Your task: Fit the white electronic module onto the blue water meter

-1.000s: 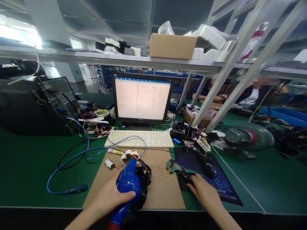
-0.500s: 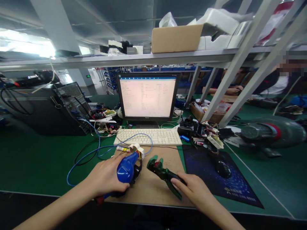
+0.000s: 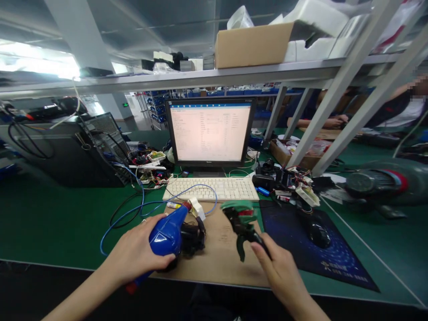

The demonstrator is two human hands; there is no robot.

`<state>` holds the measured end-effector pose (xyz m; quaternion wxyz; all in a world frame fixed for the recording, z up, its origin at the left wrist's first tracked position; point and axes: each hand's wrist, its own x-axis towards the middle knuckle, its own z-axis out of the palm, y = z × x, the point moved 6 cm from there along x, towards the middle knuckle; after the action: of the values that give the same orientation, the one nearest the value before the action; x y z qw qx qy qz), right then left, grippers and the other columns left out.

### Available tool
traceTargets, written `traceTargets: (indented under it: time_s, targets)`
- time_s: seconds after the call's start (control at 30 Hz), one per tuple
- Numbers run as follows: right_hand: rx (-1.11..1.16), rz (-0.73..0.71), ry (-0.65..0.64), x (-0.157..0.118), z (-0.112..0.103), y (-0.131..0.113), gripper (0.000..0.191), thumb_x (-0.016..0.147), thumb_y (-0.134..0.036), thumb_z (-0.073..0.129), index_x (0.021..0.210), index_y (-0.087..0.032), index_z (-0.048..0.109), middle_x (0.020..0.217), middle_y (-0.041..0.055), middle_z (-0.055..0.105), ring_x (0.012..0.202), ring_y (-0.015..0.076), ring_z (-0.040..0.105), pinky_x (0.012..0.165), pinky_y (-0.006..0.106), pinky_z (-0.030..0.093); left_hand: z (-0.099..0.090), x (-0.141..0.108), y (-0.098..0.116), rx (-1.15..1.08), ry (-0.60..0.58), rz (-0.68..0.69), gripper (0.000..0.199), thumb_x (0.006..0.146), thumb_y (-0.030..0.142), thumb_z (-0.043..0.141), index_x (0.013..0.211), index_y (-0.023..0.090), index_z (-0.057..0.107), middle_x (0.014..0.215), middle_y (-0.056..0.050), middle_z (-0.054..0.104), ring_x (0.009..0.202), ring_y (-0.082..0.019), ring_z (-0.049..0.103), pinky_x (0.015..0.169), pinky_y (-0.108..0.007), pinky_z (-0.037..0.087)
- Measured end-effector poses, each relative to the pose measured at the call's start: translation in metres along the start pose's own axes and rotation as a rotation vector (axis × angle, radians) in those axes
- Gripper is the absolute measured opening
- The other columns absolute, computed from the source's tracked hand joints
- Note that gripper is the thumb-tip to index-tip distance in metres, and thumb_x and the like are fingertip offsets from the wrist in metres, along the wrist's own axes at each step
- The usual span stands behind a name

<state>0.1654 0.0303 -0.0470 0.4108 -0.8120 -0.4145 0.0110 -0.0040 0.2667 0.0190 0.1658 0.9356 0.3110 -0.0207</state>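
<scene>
A glossy blue device (image 3: 166,237) with red ends lies tilted in my left hand (image 3: 135,249), whose thumb and fingers wrap around its body. Black parts with wires (image 3: 192,238) and a white plastic piece (image 3: 196,207) are beside the device, over the brown board (image 3: 220,263). Green-and-black hand pliers (image 3: 241,219) are held by one handle in my right hand (image 3: 279,269). Their head points up and left and is blurred. The other handle hangs free below, away from my fingers.
Behind the board are a white keyboard (image 3: 214,189) and a lit monitor (image 3: 210,133). A blue cable (image 3: 105,236) loops at the left. On the right, a black mouse (image 3: 318,235) rests on a dark mouse pad (image 3: 287,249). Another person's hands (image 3: 337,121) show beyond the shelf posts.
My left hand has shifted left with the blue device, showing more of the black parts. The pliers have moved up and right, and their head has turned upward.
</scene>
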Motion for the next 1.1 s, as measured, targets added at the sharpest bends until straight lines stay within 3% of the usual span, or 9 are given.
traceTargets:
  time_s: [0.13,0.3,0.43,0.57,0.7,0.8,0.93,1.0,1.1]
  targets:
    - [-0.046,-0.042,0.136,0.003,-0.035,-0.008,0.040,0.091,-0.053,0.034,0.083,-0.021,0.056,0.062,0.0036,0.063,0.055,0.0184,0.062,0.048,0.024,0.043,-0.001,-0.002,-0.010,-0.119,0.050,-0.032,0.083,0.057,0.052,0.070,0.128,0.020,0.042,0.122,-0.013,0.058,0.102,-0.032,0.060,0.089,-0.043,0.047]
    - [-0.480,0.188,-0.140,0.003,-0.039,0.052,0.043,0.088,-0.056,0.036,0.087,-0.022,0.062,0.074,0.0082,0.068,0.067,0.0286,0.067,0.053,0.033,0.047,0.013,-0.011,-0.043,-0.527,0.192,-0.138,0.078,0.053,0.055,0.073,0.120,0.021,0.050,0.104,-0.008,0.066,0.087,-0.030,0.065,0.075,-0.038,0.054]
    - [-0.750,0.284,-0.237,0.012,-0.042,0.088,0.031,0.090,-0.041,0.043,0.088,-0.017,0.064,0.081,0.0115,0.067,0.077,0.0316,0.066,0.060,0.039,0.050,0.053,-0.025,-0.082,-1.113,0.338,-0.367,0.067,0.046,0.047,0.079,0.105,0.020,0.061,0.080,-0.003,0.072,0.066,-0.024,0.067,0.054,-0.028,0.055]
    - [-0.630,-0.075,-0.081,0.040,-0.008,0.027,0.040,0.082,-0.039,0.059,0.111,-0.012,0.060,0.116,0.0172,0.059,0.108,0.0315,0.055,0.090,0.044,0.046,0.097,-0.031,-0.097,-1.626,0.392,-0.541,0.037,0.052,0.042,0.073,0.078,0.018,0.066,0.054,0.000,0.068,0.043,-0.018,0.059,0.046,-0.028,0.054]
    - [-0.433,-0.240,-0.513,0.069,0.076,-0.042,0.097,0.065,-0.043,0.076,0.144,-0.020,0.026,0.114,0.0149,0.061,0.101,0.0304,0.060,0.081,0.040,0.050,0.117,-0.019,-0.089,-2.168,0.382,-0.611,0.020,0.068,0.038,0.058,0.075,0.024,0.069,0.073,0.001,0.075,0.062,-0.017,0.069,0.074,-0.033,0.057]
    - [-0.518,-0.281,-0.803,0.090,0.125,-0.063,0.123,0.049,-0.050,0.082,0.147,-0.019,0.015,0.106,0.0164,0.065,0.094,0.0360,0.062,0.077,0.044,0.050,0.122,0.001,-0.085,-2.397,0.324,-0.421,0.033,0.075,0.044,0.047,0.083,0.024,0.073,0.084,-0.003,0.076,0.075,-0.019,0.071,0.082,-0.035,0.055]
    - [-0.625,-0.268,-0.920,0.111,0.150,-0.061,0.085,0.048,-0.037,0.083,0.123,-0.009,0.052,0.101,0.0196,0.066,0.090,0.0360,0.063,0.072,0.039,0.049,0.133,0.021,-0.094,-2.409,0.280,0.083,0.034,0.080,0.044,0.049,0.093,0.024,0.073,0.093,-0.005,0.076,0.084,-0.021,0.071,0.091,-0.036,0.050]
    - [-0.667,-0.267,-0.926,0.117,0.148,-0.060,0.069,0.047,-0.029,0.082,0.108,-0.007,0.060,0.097,0.0195,0.066,0.085,0.0344,0.064,0.065,0.035,0.048,0.147,0.026,-0.101,-2.396,0.273,0.124,0.037,0.083,0.047,0.047,0.098,0.023,0.072,0.099,-0.006,0.074,0.089,-0.022,0.070,0.098,-0.039,0.045]
    - [-0.640,-0.262,-0.908,0.132,0.128,-0.069,0.054,0.045,-0.028,0.078,0.094,-0.013,0.063,0.086,0.0104,0.067,0.076,0.0278,0.062,0.056,0.028,0.041,0.167,0.029,-0.109,-2.391,0.268,-0.019,0.036,0.081,0.045,0.053,0.100,0.022,0.072,0.103,-0.009,0.073,0.102,-0.028,0.065,0.104,-0.044,0.038]
